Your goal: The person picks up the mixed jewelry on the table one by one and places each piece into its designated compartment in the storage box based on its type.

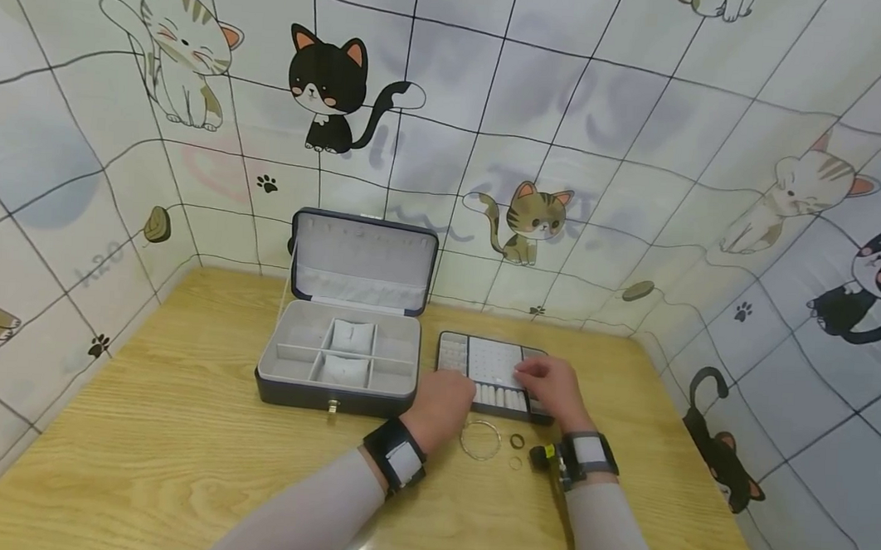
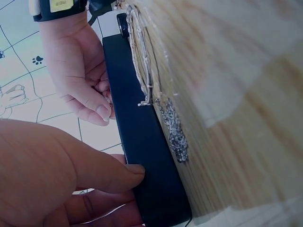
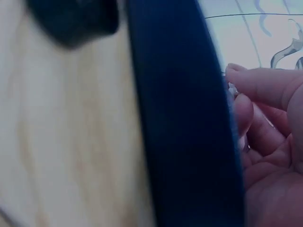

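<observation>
1. Right hand [image 1: 557,389] is pinching some tiny shiny piece [image 3: 232,90]; white pad [image 1: 490,361] sits just left of its fingertips.
2. Left hand [image 1: 443,401] grips the jewelry tray [image 2: 137,127] at its left end.
3. Tray's long axis runs hand to hand, right's nearer the pad.

- Tray [image 2: 139,113]: smooth sides, low sheen; matt, cloth-like lining [image 1: 490,361].
- Trinket [image 3: 232,89]: shiny, material unclear.
- Bangle [image 1: 481,460]: bright metal.
- Ring [image 1: 517,448]: darker metal, duller.
- Box [image 1: 292,393]: smooth outside; satiny lid lining [image 1: 359,262].
- Clasp [image 1: 333,406]: shiny metal.
- Table [image 1: 140,442]: wood-grained, smooth, glossy.
- Backdrop [image 1: 450,101]: wrinkled printed sheet, cloth or plastic undetermined.
- Sleeves [image 1: 309,509]: matt cloth.
</observation>
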Tool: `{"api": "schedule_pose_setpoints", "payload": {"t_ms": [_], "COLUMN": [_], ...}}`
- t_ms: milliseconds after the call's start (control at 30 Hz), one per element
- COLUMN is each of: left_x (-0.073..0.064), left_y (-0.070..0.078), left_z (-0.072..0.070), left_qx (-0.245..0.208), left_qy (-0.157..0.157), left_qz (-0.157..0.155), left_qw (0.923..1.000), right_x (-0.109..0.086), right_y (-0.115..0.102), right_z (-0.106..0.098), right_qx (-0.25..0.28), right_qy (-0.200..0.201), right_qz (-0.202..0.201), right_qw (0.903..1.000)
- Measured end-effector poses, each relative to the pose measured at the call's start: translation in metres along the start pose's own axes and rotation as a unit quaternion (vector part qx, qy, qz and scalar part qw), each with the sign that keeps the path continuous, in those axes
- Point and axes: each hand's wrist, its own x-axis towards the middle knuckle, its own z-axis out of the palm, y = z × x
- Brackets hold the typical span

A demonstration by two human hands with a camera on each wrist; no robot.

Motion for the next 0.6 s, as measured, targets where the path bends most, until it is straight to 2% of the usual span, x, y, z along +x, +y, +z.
{"api": "schedule_pose_setpoints", "payload": {"t_ms": [600], "left_x": [-0.0001], "left_y": [0.0013], "left_z": [-0.0016], "left_qx": [0.000], "left_qy": [-0.003], "left_qz": [-0.008], "left_qw": [1.0000], "right_x": [-0.0018], "right_y": [-0.0064], "right_z": [0.0042], "right_qx": [-0.075], "right_qy": [0.018], "right_qz": [-0.049], "right_qw": [0.9958]}}
